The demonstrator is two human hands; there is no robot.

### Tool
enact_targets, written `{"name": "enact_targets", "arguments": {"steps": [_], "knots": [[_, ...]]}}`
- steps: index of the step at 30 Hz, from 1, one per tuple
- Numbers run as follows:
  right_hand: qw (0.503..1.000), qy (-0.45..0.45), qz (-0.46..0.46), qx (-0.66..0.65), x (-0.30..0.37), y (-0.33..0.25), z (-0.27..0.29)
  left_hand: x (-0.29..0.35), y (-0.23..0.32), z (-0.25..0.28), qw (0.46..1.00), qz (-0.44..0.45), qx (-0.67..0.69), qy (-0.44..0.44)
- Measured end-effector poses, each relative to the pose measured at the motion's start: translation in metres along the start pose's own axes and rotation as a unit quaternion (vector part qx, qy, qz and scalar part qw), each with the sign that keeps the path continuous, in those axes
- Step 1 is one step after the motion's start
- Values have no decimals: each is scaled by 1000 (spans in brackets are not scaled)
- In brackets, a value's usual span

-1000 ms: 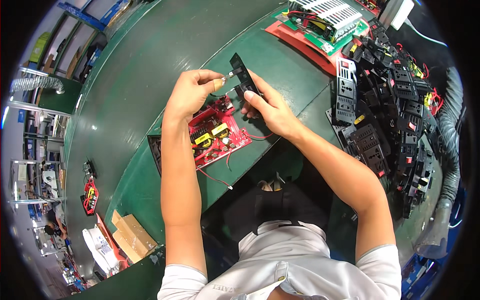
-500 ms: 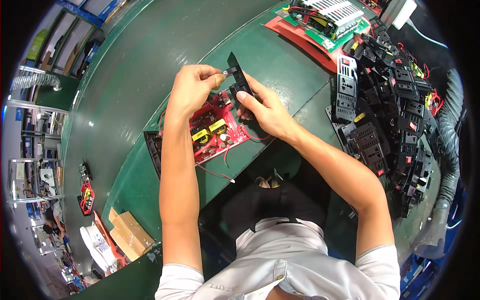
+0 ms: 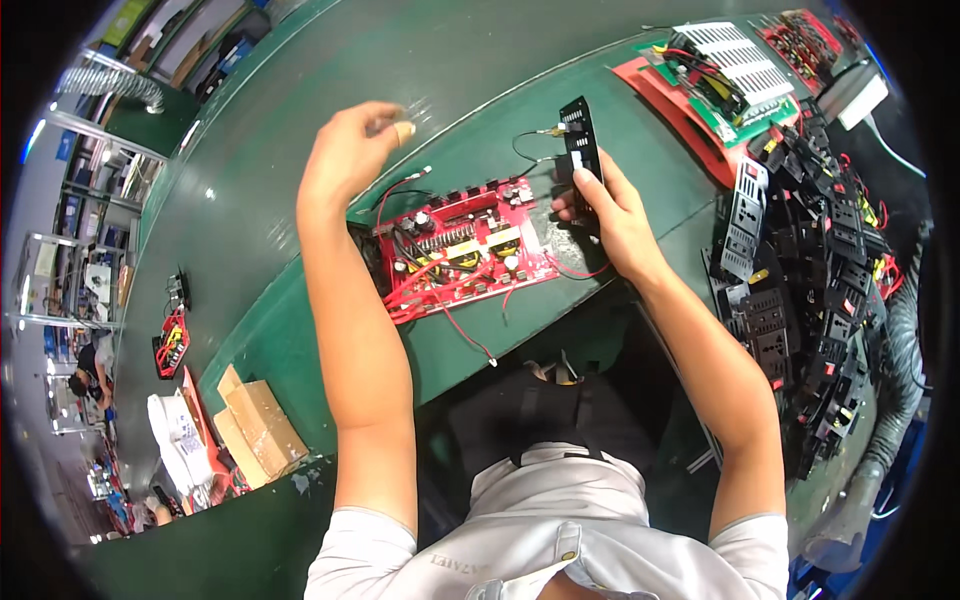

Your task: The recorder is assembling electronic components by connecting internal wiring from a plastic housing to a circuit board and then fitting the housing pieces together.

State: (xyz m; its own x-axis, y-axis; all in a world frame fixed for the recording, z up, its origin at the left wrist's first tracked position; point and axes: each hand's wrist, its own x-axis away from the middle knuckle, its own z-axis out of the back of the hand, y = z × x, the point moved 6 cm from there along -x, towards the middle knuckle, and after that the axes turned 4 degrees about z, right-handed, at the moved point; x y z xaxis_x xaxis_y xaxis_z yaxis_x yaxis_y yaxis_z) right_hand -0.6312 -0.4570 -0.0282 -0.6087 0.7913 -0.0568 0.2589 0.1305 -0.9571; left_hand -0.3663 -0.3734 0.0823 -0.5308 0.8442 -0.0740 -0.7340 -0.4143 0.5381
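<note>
My right hand (image 3: 622, 208) grips a black slotted end panel (image 3: 580, 135) upright, the thumb on its near side. A dark wire (image 3: 516, 146) loops beside the panel, its terminals at the panel's inner face. My left hand (image 3: 345, 155) hangs over the bench, left of the panel, with thumb and forefinger apart and nothing visible between them. Between and below the hands lies a red circuit board (image 3: 530, 225) with yellow-wrapped transformers (image 3: 505, 242), capacitors and red leads. A dark panel at its left end is partly hidden by my left forearm.
Many black socket panels (image 3: 770, 320) are heaped at the right, beside a grey flexible duct (image 3: 900, 390). A green board with a white slotted cover (image 3: 735, 60) sits on a red tray (image 3: 670, 115) at the far right. A cardboard box (image 3: 262, 430) stands at the lower left.
My left hand has let go at the panel's inner face and drawn away to the left. The right hand still holds the panel. The whole view has shifted, showing more of the circuit board.
</note>
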Motion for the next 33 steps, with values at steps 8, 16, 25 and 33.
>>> {"name": "enact_targets", "arguments": {"steps": [8,16,25,33], "knots": [[1000,-18,16,-16,-2,7,-2,9,-39,-39,971,64,-161,-166],[999,-27,19,-7,-3,6,-1,11,-78,-22,954,23,-140,-265],[999,-24,23,-9,-4,8,1,43,-25,-11,977,26,-201,-70],[999,-30,39,6,-4,1,-3,45,-50,16,984,60,155,-60]]}}
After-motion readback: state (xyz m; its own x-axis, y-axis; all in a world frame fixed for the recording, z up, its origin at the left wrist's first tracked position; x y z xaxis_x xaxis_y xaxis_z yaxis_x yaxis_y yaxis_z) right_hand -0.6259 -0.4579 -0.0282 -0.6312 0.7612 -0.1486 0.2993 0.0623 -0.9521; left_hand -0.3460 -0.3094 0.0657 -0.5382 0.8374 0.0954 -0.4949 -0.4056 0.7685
